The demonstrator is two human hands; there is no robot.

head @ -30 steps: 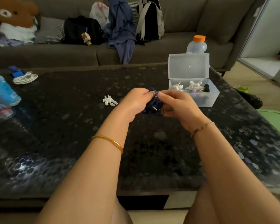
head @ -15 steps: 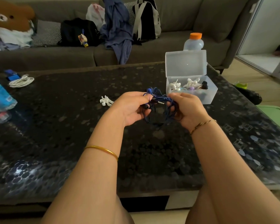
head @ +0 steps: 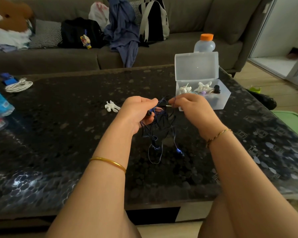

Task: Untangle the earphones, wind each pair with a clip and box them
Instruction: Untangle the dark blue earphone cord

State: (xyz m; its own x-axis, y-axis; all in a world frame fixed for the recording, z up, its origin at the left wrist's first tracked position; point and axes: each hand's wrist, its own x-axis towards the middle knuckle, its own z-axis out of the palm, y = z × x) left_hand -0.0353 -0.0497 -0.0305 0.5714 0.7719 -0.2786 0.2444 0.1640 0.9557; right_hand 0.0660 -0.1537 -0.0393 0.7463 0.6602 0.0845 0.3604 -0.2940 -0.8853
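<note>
Dark speckled table [head: 58,134] fills the scene, a grey couch [head: 187,48] strewn with bags and clothing behind it. You hold the blue earphones [head: 160,133] over the middle of the table, both hands raised just in front of you. Your left hand [head: 138,112] has its fingers curled round part of the cord, a dark end poking out beside the thumb. Your right hand [head: 191,107] pinches a strand near the top of the tangle, close to the left. Between them the cord hangs in loose knotted loops toward the tabletop, one blue earbud [head: 178,150] dangling low on the right side; whether the loops touch the table cannot be told. One white clip [head: 111,106] lies on the table just left of your left hand. Behind your right hand stands the clear box [head: 220,102], its lid upright, with white clips and wound earphones inside. An orange-capped bottle [head: 205,43] stands behind the box, and a coiled white cable [head: 18,85] lies at the far left.
</note>
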